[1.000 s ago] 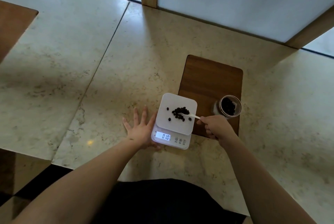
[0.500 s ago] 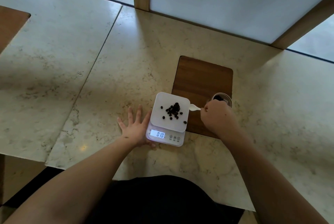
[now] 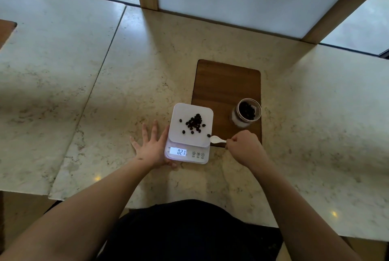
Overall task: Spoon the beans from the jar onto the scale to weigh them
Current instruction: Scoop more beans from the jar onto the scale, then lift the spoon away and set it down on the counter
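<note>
Nearest the person, two bare forearms reach onto the marble table (image 3: 126, 84). The left hand (image 3: 152, 147) lies flat with its fingers spread, its thumb side touching the left edge of the one digital scale (image 3: 190, 133); this grip is wide open and holds nothing, only steadying the scale body. The right hand (image 3: 244, 149) sits at about 3 o'clock from the scale's display, its grip closed in a fist around the handle of the one white plastic spoon (image 3: 217, 139). The spoon's long axis runs roughly 9 to 3 o'clock, bowl toward the scale and just beside the platform's lower right corner; the bowl looks empty.

On the platform lies a loose heap of dark coffee beans (image 3: 194, 123), with about half a dozen strays around it (one sits right at the lower right edge, close to the spoon bowl). The heaped ones overlap too much to count.

Farther off, at about 1 o'clock from the right hand, stands the one open glass jar (image 3: 246, 113), upright on the near right part of the one wooden board (image 3: 225, 86), with more beans inside. The right hand is clearly the nearer one, so I judge the next scoop calls for swinging the spoon bowl round from 9 o'clock toward 1 o'clock and dipping into the jar mouth.
</note>
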